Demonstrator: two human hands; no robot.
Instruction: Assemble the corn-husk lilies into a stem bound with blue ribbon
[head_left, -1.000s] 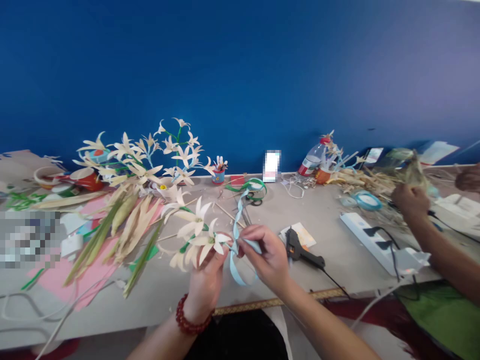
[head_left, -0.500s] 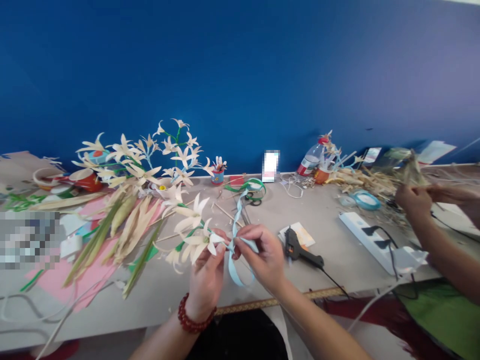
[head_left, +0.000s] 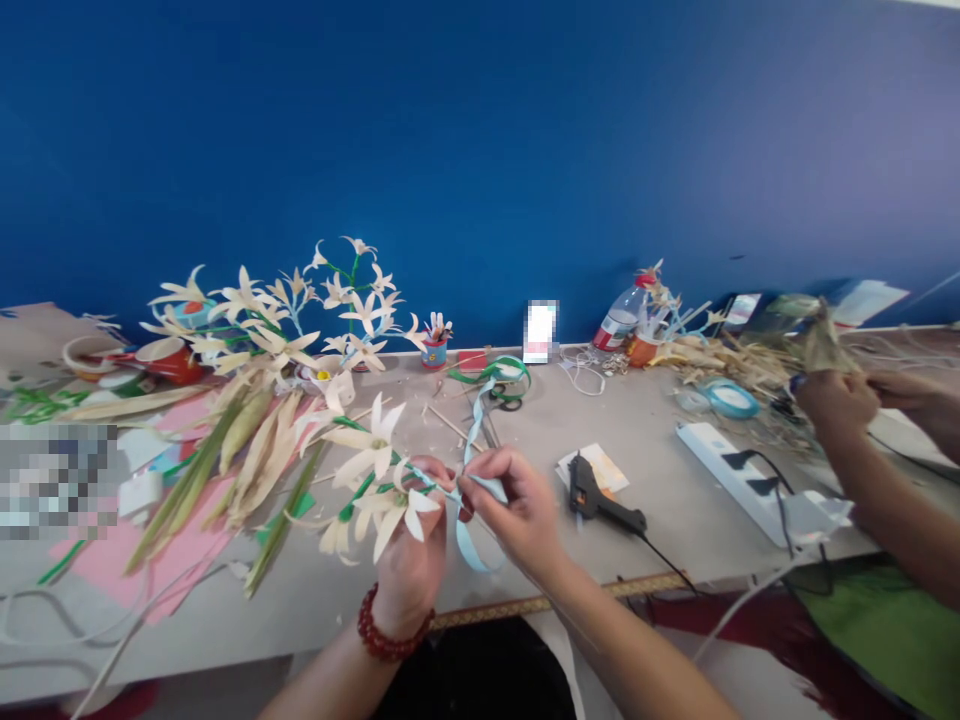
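Because the flower spray [head_left: 371,445] looks light and easy to tear: I would hold it by its thin stem, not the petals. It is left of the frame's middle, low down.
Left hand [head_left: 412,560]: my fingers are closed on the stem, near a big white bloom.
Right hand [head_left: 517,510]: I have the blue ribbon [head_left: 465,543] pinched. It looks soft, floppy and maybe slippery, so a pinch close to the stem should suit it.
Petals: pale, pointy and thin, like dry leaves.
Stem: skinny, wrapped in green and light blue; I guess it bends but is a bit stiff.
Glue gun [head_left: 592,490]: black and hard, right of my hands.
Husks [head_left: 180,490]: long, stringy strips, left side of the frame.
Pink paper [head_left: 112,560]: flat, lower left.
Power strip [head_left: 731,485]: white, smooth and long, lower right.
Wall [head_left: 480,150]: plain blue, across the top.
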